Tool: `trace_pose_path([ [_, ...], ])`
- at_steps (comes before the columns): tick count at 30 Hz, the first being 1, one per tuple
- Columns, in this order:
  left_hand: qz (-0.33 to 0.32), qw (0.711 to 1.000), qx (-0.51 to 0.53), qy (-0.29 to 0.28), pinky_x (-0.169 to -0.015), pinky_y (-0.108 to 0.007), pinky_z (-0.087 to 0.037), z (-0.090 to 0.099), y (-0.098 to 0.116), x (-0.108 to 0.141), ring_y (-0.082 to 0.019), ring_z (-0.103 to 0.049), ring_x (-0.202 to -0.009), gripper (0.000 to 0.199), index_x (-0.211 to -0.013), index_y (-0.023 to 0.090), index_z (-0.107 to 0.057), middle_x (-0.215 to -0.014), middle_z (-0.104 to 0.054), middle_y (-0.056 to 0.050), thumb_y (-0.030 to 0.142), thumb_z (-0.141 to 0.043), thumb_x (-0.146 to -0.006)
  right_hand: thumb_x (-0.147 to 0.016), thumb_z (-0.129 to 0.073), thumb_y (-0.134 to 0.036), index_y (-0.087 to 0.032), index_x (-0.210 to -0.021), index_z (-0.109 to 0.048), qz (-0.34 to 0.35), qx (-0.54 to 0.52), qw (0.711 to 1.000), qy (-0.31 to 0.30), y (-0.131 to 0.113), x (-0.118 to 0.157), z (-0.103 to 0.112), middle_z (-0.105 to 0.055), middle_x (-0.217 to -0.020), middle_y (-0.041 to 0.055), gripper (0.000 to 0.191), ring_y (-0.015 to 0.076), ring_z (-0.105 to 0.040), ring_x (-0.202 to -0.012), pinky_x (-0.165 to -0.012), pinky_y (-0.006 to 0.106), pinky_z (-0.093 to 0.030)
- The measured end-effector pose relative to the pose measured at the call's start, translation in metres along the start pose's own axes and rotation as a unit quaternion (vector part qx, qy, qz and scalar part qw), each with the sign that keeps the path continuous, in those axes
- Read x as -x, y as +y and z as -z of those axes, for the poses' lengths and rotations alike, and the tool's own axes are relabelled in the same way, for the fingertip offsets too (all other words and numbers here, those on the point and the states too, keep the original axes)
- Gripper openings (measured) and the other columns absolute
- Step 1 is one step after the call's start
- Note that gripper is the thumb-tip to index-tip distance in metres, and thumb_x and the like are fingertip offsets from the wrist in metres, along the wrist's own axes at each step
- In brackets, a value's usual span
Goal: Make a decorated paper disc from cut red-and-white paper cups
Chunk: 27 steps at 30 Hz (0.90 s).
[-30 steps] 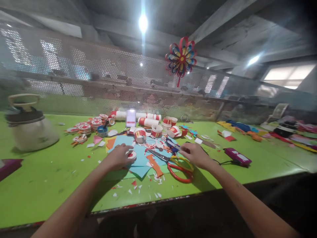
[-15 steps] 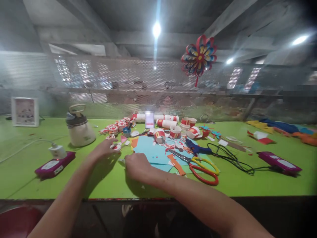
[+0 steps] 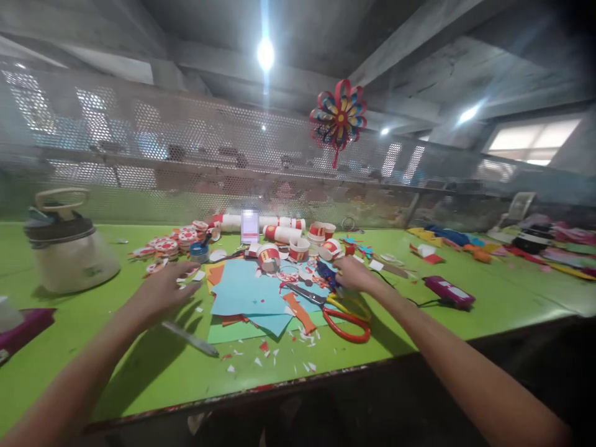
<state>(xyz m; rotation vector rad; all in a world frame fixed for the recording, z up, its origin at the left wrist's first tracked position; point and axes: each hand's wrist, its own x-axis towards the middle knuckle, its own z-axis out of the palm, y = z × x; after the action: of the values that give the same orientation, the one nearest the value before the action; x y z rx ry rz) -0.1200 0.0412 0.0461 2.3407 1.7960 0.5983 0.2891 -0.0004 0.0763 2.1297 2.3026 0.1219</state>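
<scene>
My left hand (image 3: 165, 287) is low over the green table, left of the blue paper sheets (image 3: 246, 288), with white scraps by its fingertips; whether it grips anything is unclear. My right hand (image 3: 354, 273) has its fingers around the blue glue gun (image 3: 327, 272), right of the paper. Just below that hand lie scissors (image 3: 347, 326) with red and yellow handles, blades over the paper. A grey pen-like tool (image 3: 190, 339) rests on the table near my left forearm. Behind the paper are red and white paper cups (image 3: 269, 257) and an orange strip (image 3: 299, 312) lies on it.
A large jug (image 3: 69, 251) stands at the left, with a purple power strip (image 3: 28, 329) before it. Another purple power strip (image 3: 449, 293) is at the right. White rolls (image 3: 282, 234), a phone (image 3: 250, 227) and patterned discs (image 3: 165, 244) lie behind. A flower ornament (image 3: 341, 118) hangs above.
My right hand has moved from the table's middle to the glue gun at the right. The grey tool and small scraps now show uncovered. The view has turned right.
</scene>
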Motion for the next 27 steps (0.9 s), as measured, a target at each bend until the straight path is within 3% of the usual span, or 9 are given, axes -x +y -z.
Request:
trace_pose_path([
  [2, -0.030, 0.999, 0.023, -0.020, -0.081, -0.032, -0.050, -0.008, 0.017, 0.000, -0.027, -0.062, -0.102, 0.060, -0.125, 0.015, -0.056, -0.126, -0.061, -0.011, 0.053, -0.042, -0.081, -0.092, -0.057, -0.030, -0.016, -0.115, -0.059, -0.017, 0.006, 0.999, -0.042, 0.035, -0.006, -0.011, -0.061, -0.115, 0.0079, 0.027, 0.0200, -0.063, -0.095, -0.081, 0.040, -0.053],
  [5, -0.054, 0.997, 0.029, -0.050, -0.080, -0.033, -0.050, -0.025, 0.038, -0.001, -0.027, -0.064, -0.097, 0.057, -0.117, 0.014, -0.061, -0.116, -0.066, -0.013, 0.052, -0.045, -0.078, -0.092, -0.058, -0.030, -0.015, -0.115, -0.058, -0.022, 0.001, 0.997, -0.075, 0.056, -0.011, -0.031, -0.061, -0.114, 0.0079, 0.028, 0.0202, -0.063, -0.095, -0.080, 0.039, -0.054],
  [9, -0.066, 0.996, 0.019, -0.064, -0.082, -0.038, -0.048, -0.039, 0.054, 0.001, -0.030, -0.064, -0.094, 0.054, -0.113, 0.014, -0.065, -0.109, -0.067, -0.015, 0.049, -0.044, -0.077, -0.092, -0.058, -0.030, -0.015, -0.116, -0.058, -0.008, -0.023, 0.998, -0.058, 0.068, -0.015, -0.048, -0.061, -0.116, 0.0083, 0.029, 0.0213, -0.062, -0.098, -0.082, 0.041, -0.053],
  [15, -0.085, 0.994, 0.051, -0.055, -0.086, -0.044, -0.045, -0.042, 0.080, 0.004, -0.033, -0.062, -0.096, 0.046, -0.108, 0.015, -0.067, -0.112, -0.064, -0.016, 0.042, -0.050, -0.075, -0.092, -0.058, -0.030, -0.015, -0.111, -0.061, 0.032, -0.101, 0.994, -0.025, 0.096, -0.002, -0.046, -0.063, -0.111, 0.0067, 0.025, 0.0207, -0.063, -0.096, -0.083, 0.041, -0.052],
  [20, -0.119, 0.977, 0.156, -0.082, -0.082, -0.032, -0.049, -0.053, 0.135, -0.014, -0.024, -0.064, -0.092, 0.028, -0.099, 0.019, -0.070, -0.108, -0.067, -0.007, 0.033, -0.054, -0.080, -0.090, -0.060, -0.031, -0.014, -0.107, -0.063, 0.054, -0.194, 0.979, 0.016, 0.098, 0.011, -0.038, -0.067, -0.105, 0.0053, 0.024, 0.0200, -0.064, -0.093, -0.083, 0.041, -0.051],
  [23, -0.107, 0.966, 0.222, -0.078, -0.093, -0.037, -0.045, -0.063, 0.174, -0.038, -0.026, -0.057, -0.108, 0.025, -0.104, 0.016, -0.067, -0.114, -0.064, -0.010, 0.028, -0.061, -0.083, -0.085, -0.065, -0.027, -0.014, -0.105, -0.067, 0.066, -0.253, 0.965, 0.034, 0.094, 0.011, -0.035, -0.070, -0.096, 0.0044, 0.024, 0.0193, -0.065, -0.085, -0.079, 0.037, -0.051],
  [25, -0.082, 0.954, 0.274, -0.087, -0.088, -0.045, -0.049, -0.069, 0.196, -0.056, -0.024, -0.059, -0.104, 0.029, -0.113, 0.016, -0.060, -0.119, -0.060, -0.009, 0.031, -0.059, -0.088, -0.080, -0.066, -0.024, -0.014, -0.101, -0.070, 0.072, -0.287, 0.954, 0.040, 0.092, 0.010, -0.034, -0.073, -0.088, 0.0036, 0.024, 0.0199, -0.065, -0.079, -0.075, 0.035, -0.051],
  [27, -0.055, 0.936, 0.334, -0.095, -0.084, -0.043, -0.052, -0.075, 0.213, -0.071, -0.024, -0.060, -0.101, 0.032, -0.117, 0.016, -0.057, -0.120, -0.059, -0.008, 0.033, -0.057, -0.090, -0.077, -0.065, -0.025, -0.014, -0.100, -0.073, 0.074, -0.322, 0.943, 0.046, 0.090, 0.009, -0.034, -0.074, -0.085, 0.0034, 0.026, 0.0213, -0.065, -0.077, -0.073, 0.034, -0.050],
])
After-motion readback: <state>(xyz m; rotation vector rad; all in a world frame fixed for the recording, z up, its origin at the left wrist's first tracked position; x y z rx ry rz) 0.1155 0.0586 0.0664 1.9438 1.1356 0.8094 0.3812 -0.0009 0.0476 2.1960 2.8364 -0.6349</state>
